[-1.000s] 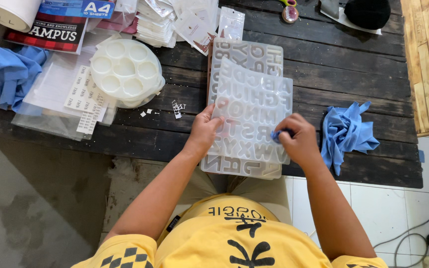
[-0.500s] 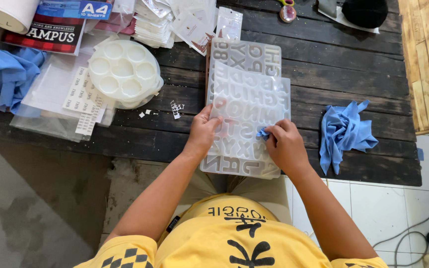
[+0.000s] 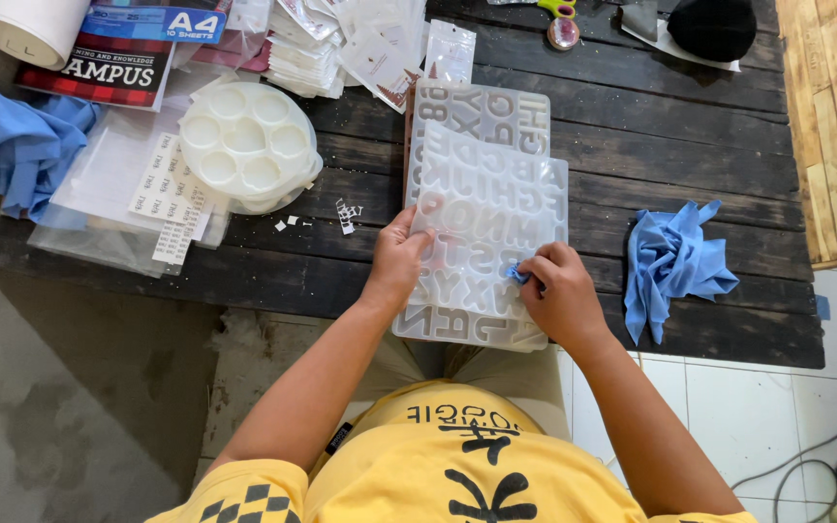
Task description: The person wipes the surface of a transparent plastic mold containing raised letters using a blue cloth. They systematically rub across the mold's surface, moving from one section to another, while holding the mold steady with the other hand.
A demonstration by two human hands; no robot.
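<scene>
Between my two hands lies a clear letter mould (image 3: pixel 491 208), flat on the dark wooden worktop (image 3: pixel 690 116). My left hand (image 3: pixel 397 260) holds the mould's left edge, thumb on top, fingers closed around it. My right hand (image 3: pixel 559 291) pinches a small blue cloth bit (image 3: pixel 516 274) tight and presses it on the mould near the lower letters. A second mould (image 3: pixel 481 107) peeks out from under the first one, further from me. To the right rests a crumpled blue cloth (image 3: pixel 672 261), near but apart. To the left sits a round white tray with cups (image 3: pixel 247 145), with tiny white scraps (image 3: pixel 346 215) beside it. Another blue cloth (image 3: pixel 21 140) lies far left. Packets and paper pads (image 3: pixel 341 44) pile up at the back.
</scene>
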